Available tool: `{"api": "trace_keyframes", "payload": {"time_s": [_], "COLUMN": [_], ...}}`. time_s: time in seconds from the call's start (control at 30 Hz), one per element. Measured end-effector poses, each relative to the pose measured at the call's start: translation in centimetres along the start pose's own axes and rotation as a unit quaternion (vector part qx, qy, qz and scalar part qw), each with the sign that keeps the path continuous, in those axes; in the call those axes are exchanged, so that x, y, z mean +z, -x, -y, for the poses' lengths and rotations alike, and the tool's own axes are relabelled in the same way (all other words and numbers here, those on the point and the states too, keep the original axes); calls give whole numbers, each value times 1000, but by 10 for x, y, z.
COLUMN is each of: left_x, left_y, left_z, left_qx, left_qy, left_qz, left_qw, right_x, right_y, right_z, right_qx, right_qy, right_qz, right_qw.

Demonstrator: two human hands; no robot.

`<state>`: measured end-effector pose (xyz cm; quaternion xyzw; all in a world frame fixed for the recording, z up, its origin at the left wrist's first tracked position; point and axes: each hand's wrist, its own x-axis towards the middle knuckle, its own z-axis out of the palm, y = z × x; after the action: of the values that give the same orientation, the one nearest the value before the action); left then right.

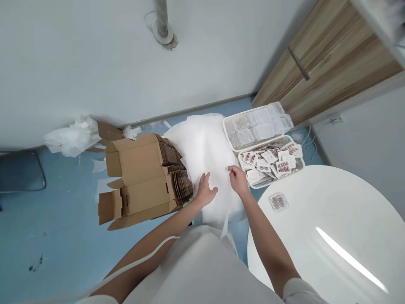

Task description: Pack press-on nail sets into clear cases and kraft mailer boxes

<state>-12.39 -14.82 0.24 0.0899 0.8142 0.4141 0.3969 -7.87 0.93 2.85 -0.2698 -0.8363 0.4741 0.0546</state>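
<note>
My left hand (205,191) is over the lower part of a stack of thin white sheets (207,143), its thumb and fingers apart with nothing between them. At the right edge of the same sheets is my right hand (237,178), its fingers curled inward and the index finger pointing left. Whether its fingertips pinch a sheet is too small to tell. Just right of that hand, a white basket (268,183) holds many printed cards with dark red pieces. Behind it, another white basket (232,145) holds clear plastic boxes.
Flattened brown cardboard boxes (144,177) are stacked left of the sheets. A round white table (332,202) at the right bears a small clear box (278,202). Crumpled white material (74,137) lies by the wall, and a dark chair (22,171) stands far left.
</note>
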Motion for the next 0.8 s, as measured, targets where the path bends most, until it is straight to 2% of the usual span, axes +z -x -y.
{"api": "trace_keyframes", "payload": {"time_s": [0.1,0.17,0.27,0.37,0.53,0.63,0.7,0.8], "left_x": [-6,-10,-14,-12,15,38,53,75], "left_y": [16,27,40,52,78,90,95,101], "left_z": [2,6,11,9,-4,-11,-16,-23], "left_qx": [33,61,92,111,139,149,166,198], "left_qy": [-35,-44,-47,-48,-57,-63,-48,13], "left_qz": [45,62,80,100,172,185,204,304], "left_qw": [998,995,991,988,974,969,964,932], "right_x": [-18,-26,-29,-31,-44,-58,-67,-77], "right_y": [23,43,71,99,162,209,240,283], "right_z": [13,21,26,29,41,43,39,25], "right_qx": [-46,-53,-21,14,17,58,101,159], "right_qy": [72,129,181,210,155,73,6,-77], "right_qz": [-17,-34,-78,-151,-271,-324,-363,-413], "right_qw": [996,990,980,966,950,942,926,893]}}
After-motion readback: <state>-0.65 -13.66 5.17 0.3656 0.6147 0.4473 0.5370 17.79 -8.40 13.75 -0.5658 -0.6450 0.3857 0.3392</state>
